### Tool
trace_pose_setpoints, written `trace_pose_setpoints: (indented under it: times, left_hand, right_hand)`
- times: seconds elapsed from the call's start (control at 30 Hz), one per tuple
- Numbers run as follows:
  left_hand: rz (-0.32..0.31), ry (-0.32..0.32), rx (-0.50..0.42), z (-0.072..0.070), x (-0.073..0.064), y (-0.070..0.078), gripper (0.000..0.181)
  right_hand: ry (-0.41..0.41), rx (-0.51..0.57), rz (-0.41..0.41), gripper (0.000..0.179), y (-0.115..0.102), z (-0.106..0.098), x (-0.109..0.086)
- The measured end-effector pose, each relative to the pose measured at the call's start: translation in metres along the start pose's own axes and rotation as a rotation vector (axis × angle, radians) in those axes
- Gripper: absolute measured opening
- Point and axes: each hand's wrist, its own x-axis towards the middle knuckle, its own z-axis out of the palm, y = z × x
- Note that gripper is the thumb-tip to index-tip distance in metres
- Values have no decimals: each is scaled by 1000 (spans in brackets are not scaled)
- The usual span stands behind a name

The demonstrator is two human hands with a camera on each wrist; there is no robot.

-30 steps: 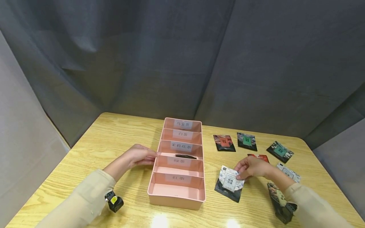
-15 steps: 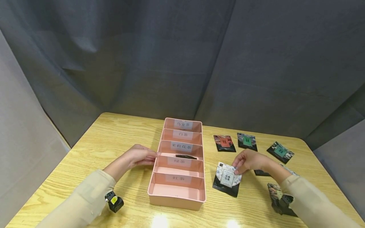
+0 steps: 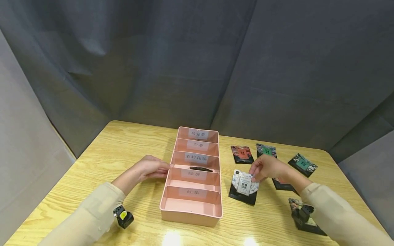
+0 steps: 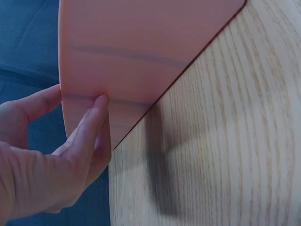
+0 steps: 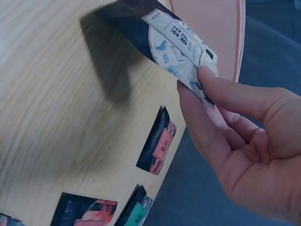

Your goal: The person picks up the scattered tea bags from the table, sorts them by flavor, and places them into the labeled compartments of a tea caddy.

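A long pink box [image 3: 191, 218] with a row of labelled compartments stands mid-table. My left hand [image 3: 152, 167] holds its left side wall; in the left wrist view one digit reaches the rim while other fingers [image 4: 96, 113] lie along the outer face. To the box's right, my right hand [image 3: 267, 169] pinches a black-and-white tea packet [image 3: 241, 196] by its upper right corner. In the right wrist view the thumb [image 5: 235, 94] is on the packet's printed face, the packet hangs tilted, and its shadow falls on the wood.
Behind the right hand lie tea packets with a red label [image 3: 242, 153], a green label [image 3: 266, 150] and a teal label [image 3: 302, 165]. Another red one [image 3: 283, 185] is partly under the arm; a yellow-labelled one [image 3: 311, 223] is near the wrist camera. A dark packet [image 3: 200, 169] shows inside the box.
My right hand has moved up and slightly left with the white tea packet, away from the near edge. My left hand and the box have stayed in place.
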Motion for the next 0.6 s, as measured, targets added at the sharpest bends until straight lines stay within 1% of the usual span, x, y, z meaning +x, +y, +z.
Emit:
trace_pose_setpoints:
  times: [0.27,0.6]
  left_hand:
    - [-10,7,-8,0,0,1,34]
    - [-5,6,2,0,1,0,33]
  right_hand:
    - [17,-86,-61,13,-10,-5,4]
    - [51,-98,-91,13,-18,-11,6]
